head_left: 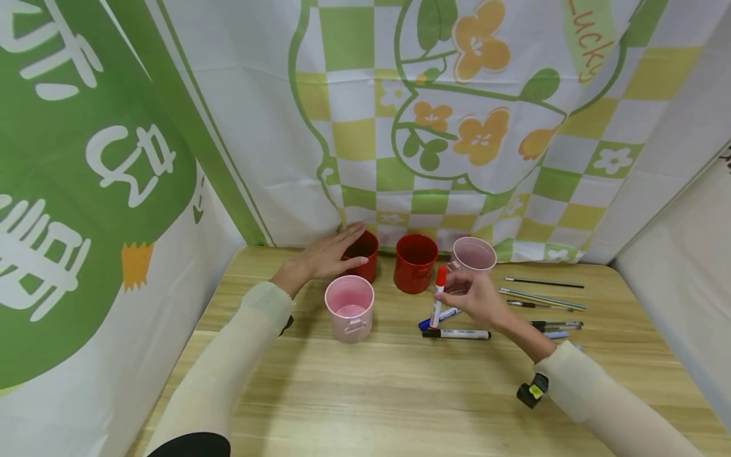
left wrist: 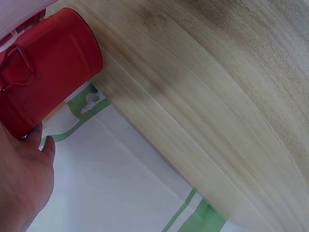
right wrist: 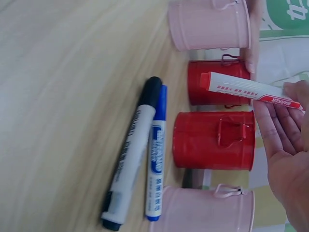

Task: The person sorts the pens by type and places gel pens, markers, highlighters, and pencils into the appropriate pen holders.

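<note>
Right hand (head_left: 476,297) pinches white plastic marker (head_left: 437,307) near its red upper end, upright above tabletop (head_left: 320,393); left hand (head_left: 322,257), fingers extended, apparently steadies leftmost red metal bucket (head_left: 370,269) near back edge.

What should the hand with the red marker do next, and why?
Maybe carry the red marker to the red cup the left hand touches: the right hand pinches the marker, that cup's top is open, and the colours match.

Bright head view, dimmer left wrist view
You see glare and soft shadow on the tabletop (head_left: 365,397); the red marker (right wrist: 248,90) shows blurred print.
</note>
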Motion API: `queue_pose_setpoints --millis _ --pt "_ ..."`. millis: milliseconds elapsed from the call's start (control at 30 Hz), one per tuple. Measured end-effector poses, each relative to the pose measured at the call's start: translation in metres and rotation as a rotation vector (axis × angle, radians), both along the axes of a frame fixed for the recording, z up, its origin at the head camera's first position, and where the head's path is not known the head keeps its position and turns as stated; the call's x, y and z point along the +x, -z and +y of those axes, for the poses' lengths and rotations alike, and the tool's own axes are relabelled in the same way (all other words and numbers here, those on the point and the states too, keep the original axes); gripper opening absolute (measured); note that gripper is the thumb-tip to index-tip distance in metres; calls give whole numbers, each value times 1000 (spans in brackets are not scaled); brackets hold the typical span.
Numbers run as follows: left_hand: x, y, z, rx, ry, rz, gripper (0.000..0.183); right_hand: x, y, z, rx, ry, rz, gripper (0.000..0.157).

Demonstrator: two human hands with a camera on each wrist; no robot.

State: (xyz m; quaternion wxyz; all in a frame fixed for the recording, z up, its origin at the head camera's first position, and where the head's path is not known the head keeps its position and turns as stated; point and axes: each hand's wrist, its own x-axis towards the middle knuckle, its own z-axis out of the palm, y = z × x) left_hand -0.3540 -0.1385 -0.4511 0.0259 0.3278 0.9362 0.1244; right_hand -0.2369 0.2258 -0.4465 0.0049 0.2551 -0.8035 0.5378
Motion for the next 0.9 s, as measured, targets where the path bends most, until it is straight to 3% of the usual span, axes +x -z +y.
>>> queue_pose_setpoints --millis 233,533,700,900 --pt "-2 4 0 -1 -7 -4 87 -12 -12 -12 -83 37 1 14" --pt "0 2 1 12 -13 -6 87 -30 -26 -29 -179 88 -60 20" --pt "-1 3 3 21 -5 7 87 -38 -33 -42 -304 94 -106 26" --pt "-2 5 3 22 -7 22 87 -47 -38 -58 -373 155 -78 23"
